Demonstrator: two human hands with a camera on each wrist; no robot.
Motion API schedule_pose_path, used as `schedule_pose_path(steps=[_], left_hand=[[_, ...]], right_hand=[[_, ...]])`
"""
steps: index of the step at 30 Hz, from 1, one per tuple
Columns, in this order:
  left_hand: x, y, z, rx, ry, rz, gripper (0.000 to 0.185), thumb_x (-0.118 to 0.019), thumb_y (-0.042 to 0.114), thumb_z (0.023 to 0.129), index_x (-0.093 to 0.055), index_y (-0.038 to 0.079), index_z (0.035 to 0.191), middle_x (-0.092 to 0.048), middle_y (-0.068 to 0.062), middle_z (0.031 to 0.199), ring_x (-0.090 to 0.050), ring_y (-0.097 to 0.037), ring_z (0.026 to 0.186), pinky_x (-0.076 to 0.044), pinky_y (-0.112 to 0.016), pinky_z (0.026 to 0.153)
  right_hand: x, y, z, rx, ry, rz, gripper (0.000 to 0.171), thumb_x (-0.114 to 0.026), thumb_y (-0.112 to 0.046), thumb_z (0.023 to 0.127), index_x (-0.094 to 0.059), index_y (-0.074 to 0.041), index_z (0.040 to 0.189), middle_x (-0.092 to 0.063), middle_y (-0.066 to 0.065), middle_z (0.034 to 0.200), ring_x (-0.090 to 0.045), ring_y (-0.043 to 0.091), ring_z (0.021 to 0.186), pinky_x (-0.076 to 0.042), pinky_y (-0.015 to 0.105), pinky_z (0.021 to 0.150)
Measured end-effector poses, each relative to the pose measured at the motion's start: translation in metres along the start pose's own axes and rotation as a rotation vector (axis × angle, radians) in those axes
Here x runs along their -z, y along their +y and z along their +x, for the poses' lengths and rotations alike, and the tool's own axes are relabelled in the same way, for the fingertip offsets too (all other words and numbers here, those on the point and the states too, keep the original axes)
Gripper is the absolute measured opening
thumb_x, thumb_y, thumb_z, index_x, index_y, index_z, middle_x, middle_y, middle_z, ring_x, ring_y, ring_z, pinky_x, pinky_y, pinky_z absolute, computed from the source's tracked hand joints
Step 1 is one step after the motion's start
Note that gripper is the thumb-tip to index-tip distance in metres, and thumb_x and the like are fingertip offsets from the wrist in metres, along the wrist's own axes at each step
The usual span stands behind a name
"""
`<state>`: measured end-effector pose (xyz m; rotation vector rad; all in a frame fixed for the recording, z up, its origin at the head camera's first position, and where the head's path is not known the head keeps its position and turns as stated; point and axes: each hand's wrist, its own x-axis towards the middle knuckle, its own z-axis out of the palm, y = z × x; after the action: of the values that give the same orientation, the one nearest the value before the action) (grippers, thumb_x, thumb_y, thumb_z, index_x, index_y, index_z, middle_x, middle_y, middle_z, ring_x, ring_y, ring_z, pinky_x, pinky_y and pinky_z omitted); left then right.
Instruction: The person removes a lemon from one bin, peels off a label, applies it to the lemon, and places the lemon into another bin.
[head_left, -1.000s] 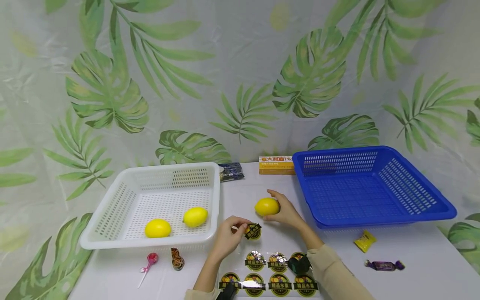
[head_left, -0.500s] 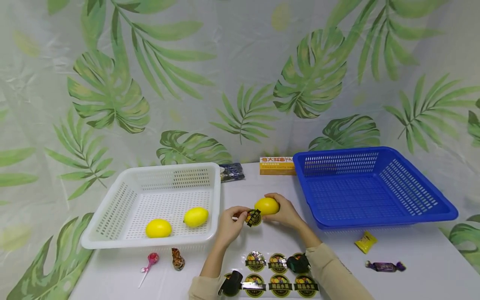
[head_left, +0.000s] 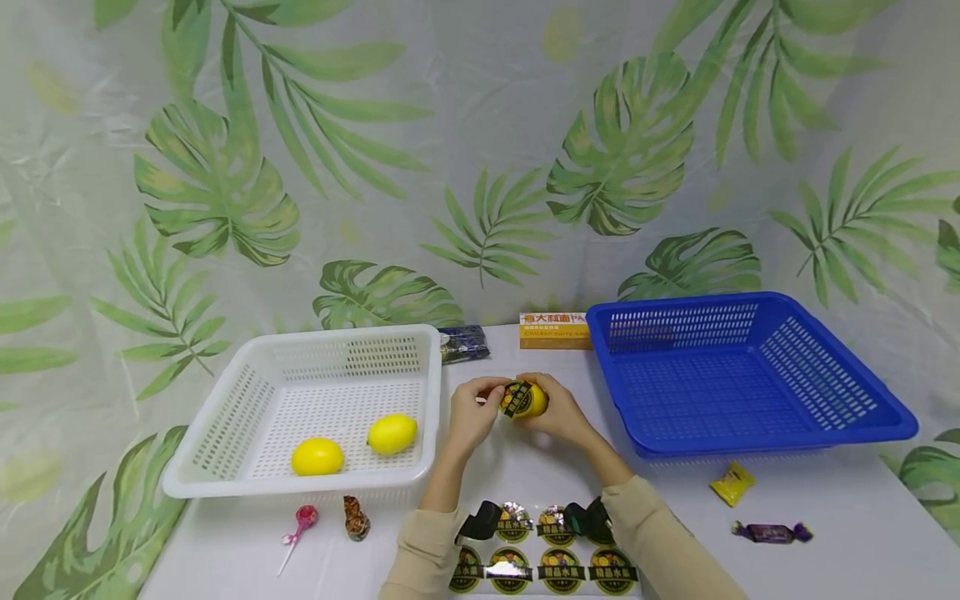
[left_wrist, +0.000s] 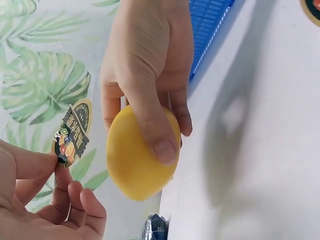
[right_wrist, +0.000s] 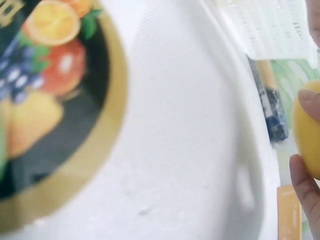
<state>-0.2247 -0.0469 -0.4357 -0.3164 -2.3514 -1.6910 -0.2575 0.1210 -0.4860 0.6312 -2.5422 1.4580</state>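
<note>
In the head view my left hand [head_left: 472, 414] pinches a round black-and-gold fruit sticker [head_left: 517, 400] by its edge. My right hand [head_left: 564, 414] grips a yellow lemon [head_left: 539, 403], raised over the white table. From the head, the sticker covers part of the lemon. The left wrist view shows a gap between the sticker [left_wrist: 73, 132] and the lemon [left_wrist: 135, 157], with the right thumb lying along the fruit. Only part of the lemon [right_wrist: 306, 137] and some fingers appear at the edge of the right wrist view.
Two lemons [head_left: 317, 457] lie in a white basket [head_left: 300, 487] on the left. A blue basket [head_left: 720, 367] stands right. A sticker sheet [head_left: 536, 542] lies in front. Wrapped candies [head_left: 772, 532], a lollipop [head_left: 305, 517], a dark packet [head_left: 463, 343] and a pasta box [head_left: 555, 332] lie around.
My left hand has moved up and away from me with the sticker, toward the lemon. The right hand has lifted the lemon slightly and turned it so its end faces the sticker.
</note>
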Motion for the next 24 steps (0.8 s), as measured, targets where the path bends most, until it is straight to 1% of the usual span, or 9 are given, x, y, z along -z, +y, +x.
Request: schedule_pose_path(steps=[4, 8, 12, 16, 20, 24], left_hand=[[-0.003, 0.006, 0.008, -0.008, -0.004, 0.016, 0.017, -0.057, -0.003, 0.087, -0.072, -0.003, 0.095, -0.068, -0.016, 0.086, -0.056, -0.014, 0.071, -0.045, -0.021, 0.060], [-0.004, 0.010, 0.014, -0.021, -0.016, 0.040, 0.018, -0.056, -0.002, 0.087, -0.072, -0.003, 0.096, -0.067, -0.015, 0.085, -0.052, -0.011, 0.069, -0.043, -0.020, 0.059], [-0.005, 0.012, 0.019, -0.057, -0.041, 0.055, 0.019, -0.057, -0.003, 0.085, -0.072, -0.004, 0.096, -0.068, -0.016, 0.086, -0.051, -0.010, 0.068, -0.041, -0.019, 0.058], [-0.006, 0.010, 0.021, -0.087, -0.062, 0.063, 0.020, -0.057, -0.005, 0.083, -0.072, -0.003, 0.095, -0.069, -0.016, 0.088, -0.051, -0.010, 0.068, -0.041, -0.018, 0.059], [-0.008, 0.008, 0.022, -0.093, -0.037, 0.070, 0.018, -0.060, -0.005, 0.080, -0.073, -0.002, 0.093, -0.069, -0.015, 0.086, -0.052, -0.011, 0.067, -0.042, -0.018, 0.059], [-0.012, 0.006, 0.021, -0.079, 0.019, 0.083, 0.017, -0.065, -0.005, 0.077, -0.073, -0.001, 0.091, -0.068, -0.014, 0.079, -0.053, -0.014, 0.068, -0.043, -0.020, 0.060]], right_hand=[[0.000, -0.003, 0.004, 0.002, 0.014, 0.016, 0.066, -0.084, 0.000, 0.061, -0.055, 0.002, 0.121, -0.059, 0.019, 0.117, -0.055, 0.034, 0.108, -0.042, 0.048, 0.094], [0.001, -0.007, 0.008, 0.013, 0.040, 0.019, 0.066, -0.084, -0.001, 0.060, -0.056, 0.003, 0.120, -0.059, 0.019, 0.116, -0.055, 0.035, 0.107, -0.043, 0.049, 0.093], [0.002, -0.009, 0.010, 0.022, 0.065, 0.015, 0.065, -0.085, -0.002, 0.059, -0.057, 0.002, 0.118, -0.061, 0.019, 0.114, -0.056, 0.035, 0.106, -0.042, 0.048, 0.092], [0.002, -0.011, 0.010, 0.022, 0.071, 0.007, 0.066, -0.086, -0.003, 0.059, -0.057, 0.002, 0.118, -0.061, 0.019, 0.114, -0.056, 0.035, 0.106, -0.042, 0.048, 0.092], [0.001, -0.013, 0.010, 0.015, 0.069, 0.021, 0.066, -0.086, -0.002, 0.059, -0.057, 0.004, 0.118, -0.060, 0.020, 0.115, -0.056, 0.036, 0.106, -0.041, 0.050, 0.093], [0.000, -0.015, 0.009, 0.006, 0.069, 0.031, 0.067, -0.086, -0.002, 0.059, -0.057, 0.003, 0.119, -0.060, 0.020, 0.115, -0.055, 0.036, 0.107, -0.041, 0.050, 0.094]])
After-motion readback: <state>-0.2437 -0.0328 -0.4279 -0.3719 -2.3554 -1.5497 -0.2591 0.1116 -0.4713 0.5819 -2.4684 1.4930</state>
